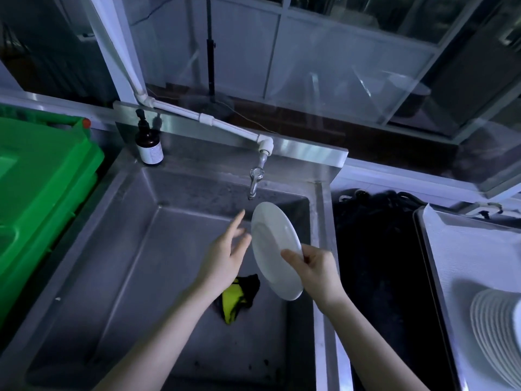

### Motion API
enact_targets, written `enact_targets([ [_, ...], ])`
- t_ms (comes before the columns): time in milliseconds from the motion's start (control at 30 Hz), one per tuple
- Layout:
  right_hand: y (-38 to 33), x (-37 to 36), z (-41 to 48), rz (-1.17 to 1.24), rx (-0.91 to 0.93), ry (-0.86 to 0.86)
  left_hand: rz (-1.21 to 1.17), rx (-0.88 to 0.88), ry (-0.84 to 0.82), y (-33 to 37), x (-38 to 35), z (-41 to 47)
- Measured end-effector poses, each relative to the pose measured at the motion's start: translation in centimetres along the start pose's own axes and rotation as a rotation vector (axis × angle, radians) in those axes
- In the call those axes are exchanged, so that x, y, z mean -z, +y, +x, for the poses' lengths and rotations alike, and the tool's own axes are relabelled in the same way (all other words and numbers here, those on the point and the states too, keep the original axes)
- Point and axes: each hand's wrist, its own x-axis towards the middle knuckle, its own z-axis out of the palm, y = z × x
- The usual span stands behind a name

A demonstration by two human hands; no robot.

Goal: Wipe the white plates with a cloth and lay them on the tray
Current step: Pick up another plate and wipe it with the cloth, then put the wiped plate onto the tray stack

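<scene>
Over the steel sink, at the right grip: closed in a pinch on the right rim of a white plate, thumb across the face, fingers curled behind. Held on edge, tilted, clear of the sink floor, just below the tap.

At the left grip: fingers straight and spread, holding nothing, just beside the plate's left rim; cannot tell whether touching.

Below both, on the sink floor: yellow-and-black cloth, crumpled, not yet picked up.

Judged of the plate: rigid glazed ware, light enough for a one-sided pinch, smooth and probably slick if wet, brittle against steel walls or tap. Best taken at the rim, thumb on top and fingers under, or cradled from behind with a flat palm while wiping; avoid a fingertip hold alone.

Judged of the cloth: soft, limp, to be bunched in the palm.

Further right of the sink: tray, with a stack of white plates at its right edge.

Far left: green crate.

On the sink ledge: brown pump bottle.
</scene>
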Motion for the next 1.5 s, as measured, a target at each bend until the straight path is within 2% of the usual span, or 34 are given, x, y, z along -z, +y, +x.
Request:
enact_targets([
  [133, -0.1, -1.0, -0.7, -0.258, 0.24, 0.006, -0.346, 0.112, -0.017, 3.5, 0.0, -0.3],
  [233, -0.3, -2.1, -1.6, -0.518, 0.577, 0.023, -0.389, 0.195, 0.044, 4.4, 0.0, -0.5],
  [333, -0.7, -3.1, -2.3, -0.75, 0.726, 0.066, -0.302, 0.255, 0.135, 3.7, 0.0, -1.1],
  [400, -1.1, -3.4, -2.5, -0.776, 0.769, 0.083, -0.434, 0.3, 0.171, 3.1, 0.2, -1.5],
  [567, -1.6, -2.8, -2.9, -0.588, 0.605, -0.086, -0.62, 0.334, 0.255, 2.2, 1.6, -2.0],
  [767, -1.9, 1.0, -1.3, -0.549, 0.326, 0.217, -0.689, 0.329, 0.195, 2.1, 4.6, -2.3],
  [967, -2.5, 3.0, -0.7, -0.126, 0.035, 0.221, -0.699, 0.262, 0.118, 3.4, 4.7, -3.3],
  [1067, -2.3, 3.8, -1.3, 0.011, -0.011, 0.258, -0.663, 0.221, 0.109, 4.6, 3.9, -3.6],
  [1267, -0.4, 8.0, -2.7, 0.093, 0.01, 0.353, -0.542, 0.11, 0.042, 7.6, 0.1, -4.0],
  [1500, 4.6, 18.1, -5.8, 0.174, 0.021, 0.489, -0.501, 0.047, -0.112, 13.1, -9.7, -5.9],
])
